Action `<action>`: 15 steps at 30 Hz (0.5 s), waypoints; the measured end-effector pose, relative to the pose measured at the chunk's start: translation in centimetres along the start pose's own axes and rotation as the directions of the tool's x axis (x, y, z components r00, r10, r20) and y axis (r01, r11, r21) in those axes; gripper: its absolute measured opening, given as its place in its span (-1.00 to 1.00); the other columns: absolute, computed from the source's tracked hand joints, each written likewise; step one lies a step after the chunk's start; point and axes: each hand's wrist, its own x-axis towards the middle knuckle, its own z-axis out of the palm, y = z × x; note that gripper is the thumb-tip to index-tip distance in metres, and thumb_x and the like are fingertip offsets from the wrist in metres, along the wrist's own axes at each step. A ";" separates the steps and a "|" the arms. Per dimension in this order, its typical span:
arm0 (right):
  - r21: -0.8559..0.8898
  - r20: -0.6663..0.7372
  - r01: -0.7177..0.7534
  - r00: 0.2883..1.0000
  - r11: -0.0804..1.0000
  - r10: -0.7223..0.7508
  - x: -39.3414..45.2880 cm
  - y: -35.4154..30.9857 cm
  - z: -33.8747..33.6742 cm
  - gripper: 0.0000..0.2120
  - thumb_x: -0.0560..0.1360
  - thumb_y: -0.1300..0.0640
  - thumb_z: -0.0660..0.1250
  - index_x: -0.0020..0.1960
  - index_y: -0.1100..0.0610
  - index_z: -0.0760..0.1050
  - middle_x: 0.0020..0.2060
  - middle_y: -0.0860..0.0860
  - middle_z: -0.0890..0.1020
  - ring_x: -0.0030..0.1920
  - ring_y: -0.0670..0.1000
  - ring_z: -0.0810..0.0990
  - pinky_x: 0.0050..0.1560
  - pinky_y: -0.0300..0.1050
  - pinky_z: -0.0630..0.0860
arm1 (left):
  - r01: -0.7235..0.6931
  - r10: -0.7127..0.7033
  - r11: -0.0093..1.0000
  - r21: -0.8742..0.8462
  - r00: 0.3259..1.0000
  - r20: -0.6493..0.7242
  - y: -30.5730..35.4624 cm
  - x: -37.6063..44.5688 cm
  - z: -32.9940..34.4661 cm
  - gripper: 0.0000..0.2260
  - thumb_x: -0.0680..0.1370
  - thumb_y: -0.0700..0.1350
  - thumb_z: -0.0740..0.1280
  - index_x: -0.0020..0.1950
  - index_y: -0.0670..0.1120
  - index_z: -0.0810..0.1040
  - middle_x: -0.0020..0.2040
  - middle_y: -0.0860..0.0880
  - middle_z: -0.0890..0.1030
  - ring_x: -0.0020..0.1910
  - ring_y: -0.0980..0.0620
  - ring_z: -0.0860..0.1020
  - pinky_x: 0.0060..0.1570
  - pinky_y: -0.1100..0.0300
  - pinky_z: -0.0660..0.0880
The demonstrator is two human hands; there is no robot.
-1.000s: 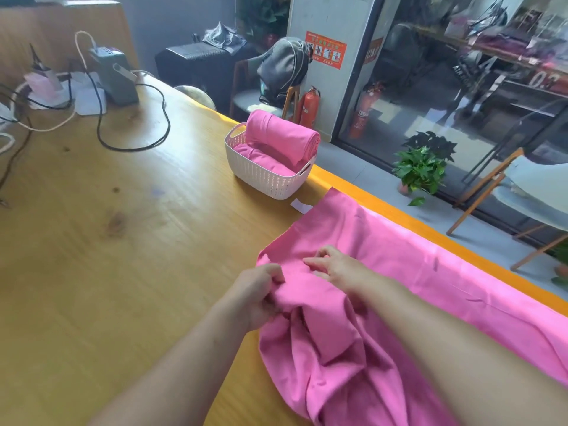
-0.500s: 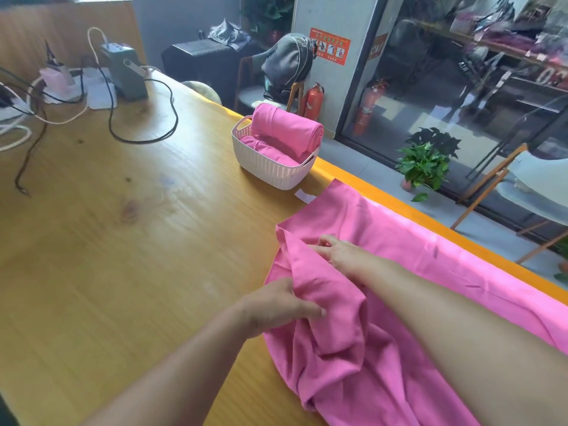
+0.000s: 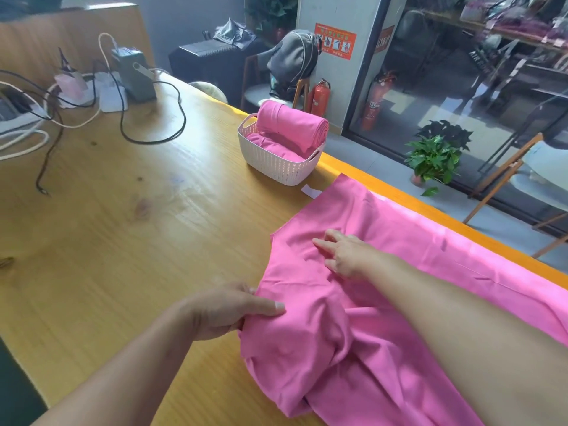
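One white basket point(image 3: 276, 167) beyond pink cloth point(image 3: 399, 235)

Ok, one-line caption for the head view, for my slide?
Left hand grips the pink cloth while right hand presses it flat on the wooden table.

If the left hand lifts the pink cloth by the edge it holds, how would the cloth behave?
Probably floppy: the pink cloth bunches into soft folds where the left hand pinches it, so it would drape. Likely light, lying thin on the table. It may slide on the smooth wood unless the right hand, flat on it, pins it.
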 end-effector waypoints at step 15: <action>0.092 -0.114 -0.126 0.984 0.988 0.136 -1.9 -3.8 -1.1 -0.56 0.61 0.13 0.12 0.48 0.10 0.33 0.46 0.07 0.35 0.44 0.17 0.37 0.41 0.05 0.34 | 0.057 0.035 0.969 0.242 0.932 -0.360 -2.6 -0.1 -0.2 -0.72 0.50 0.09 0.43 -0.16 -0.14 0.67 -0.25 -0.01 0.63 -0.30 0.08 0.53 -0.21 0.17 0.49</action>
